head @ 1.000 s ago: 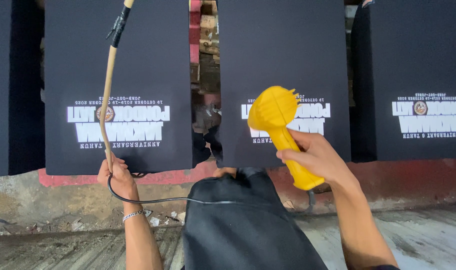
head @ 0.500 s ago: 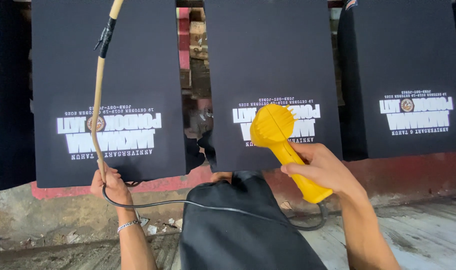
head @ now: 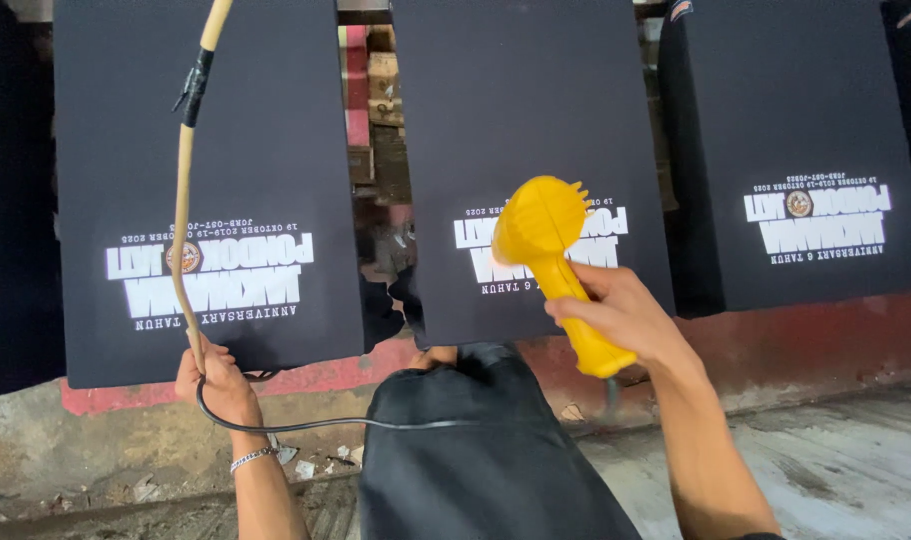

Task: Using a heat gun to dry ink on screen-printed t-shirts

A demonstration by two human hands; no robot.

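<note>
My right hand [head: 626, 318] grips the handle of a yellow heat gun [head: 548, 250], whose nozzle points at the white print on the middle black board [head: 526, 120]. My left hand [head: 214, 378] is closed on a thin cane stick [head: 186, 200] with black tape near its top, which rises over the left black board [head: 266, 130]. A black cord [head: 306, 424] runs from my left hand across my lap toward the heat gun. Both boards carry white printed designs.
A third black printed board [head: 806, 150] stands at the right and another dark board [head: 6, 200] at the far left. The boards rest on a red-painted ledge [head: 776, 330]. Black fabric [head: 476, 470] covers my lap. Rough concrete floor [head: 836, 460] lies below.
The heat gun has moved slightly left and lower over the middle board's print. My view has shifted right and down a little. My left hand still holds the stick.
</note>
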